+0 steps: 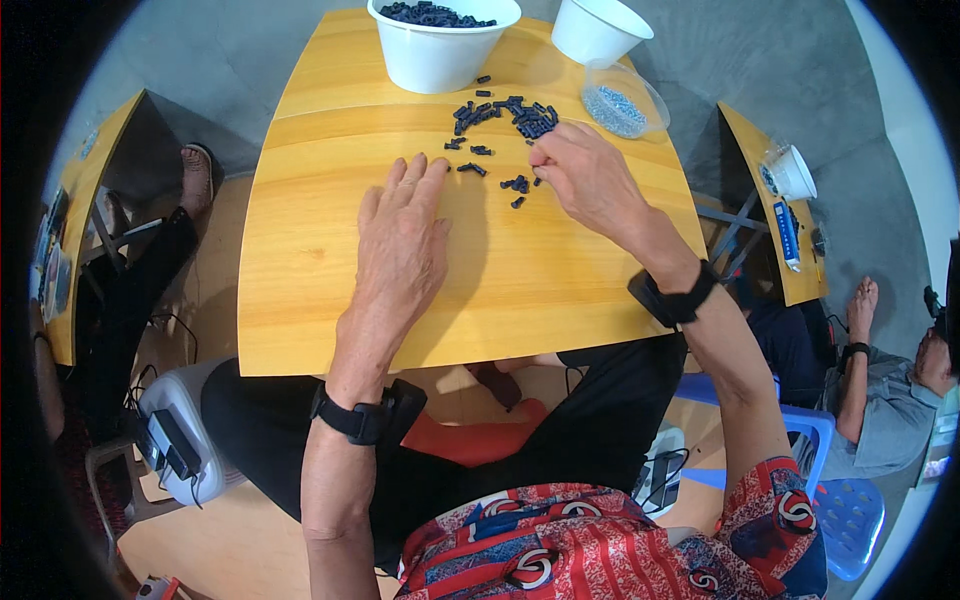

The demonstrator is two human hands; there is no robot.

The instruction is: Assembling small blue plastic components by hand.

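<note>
My left hand (400,240) lies flat on the yellow wooden table (300,250), palm down, fingers stretched out and open. Its fingertips are close to a few small dark plastic parts (472,169). My right hand (590,182) is closed, thumb and fingers pressed together just above the tabletop; whatever they may hold is hidden. Right beside its knuckles is a loose pile of short, dark, tube-like parts (536,120). More such parts (516,185) lie in a small cluster between the two hands.
At the far edge stands a white tub (440,58) filled with dark parts, and a second white tub (598,32). A clear shallow dish (615,110) holds many tiny silvery pieces. Side tables flank mine, with a person (885,400) seated at right and another's legs (150,270) at left.
</note>
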